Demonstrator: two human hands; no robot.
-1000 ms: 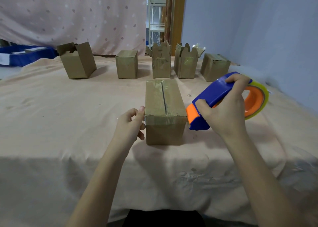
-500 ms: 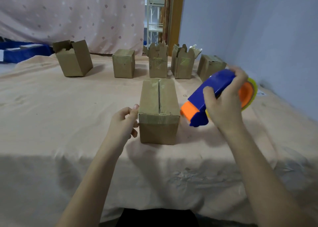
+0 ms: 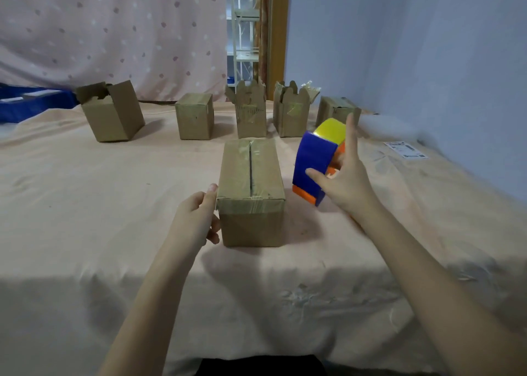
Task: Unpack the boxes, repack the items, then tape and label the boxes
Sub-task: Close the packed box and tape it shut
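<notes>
A brown cardboard box (image 3: 251,176) lies lengthwise on the peach tablecloth (image 3: 99,199), its top flaps closed along a dark centre seam, with clear tape across the near end. My left hand (image 3: 194,218) holds its near left corner, thumb on the top edge and fingers curled against the side. Just right of the box, my right hand (image 3: 348,184) holds a blue and orange tape dispenser (image 3: 313,159) with a yellow roll, tilted up off the cloth. The thumb lies on the blue body; one finger points straight up behind the roll.
Along the back stand several small cardboard boxes: a tilted open one (image 3: 114,116), a closed one (image 3: 195,117), two with raised flaps (image 3: 251,116) and one by the wall (image 3: 335,110). A white label sheet (image 3: 405,149) lies far right. A blue bin (image 3: 28,102) sits back left.
My right hand has turned the tape dispenser from lying sideways to standing nearly on end, the roll now facing up, and its fingers have loosened. My left hand stays on the box corner.
</notes>
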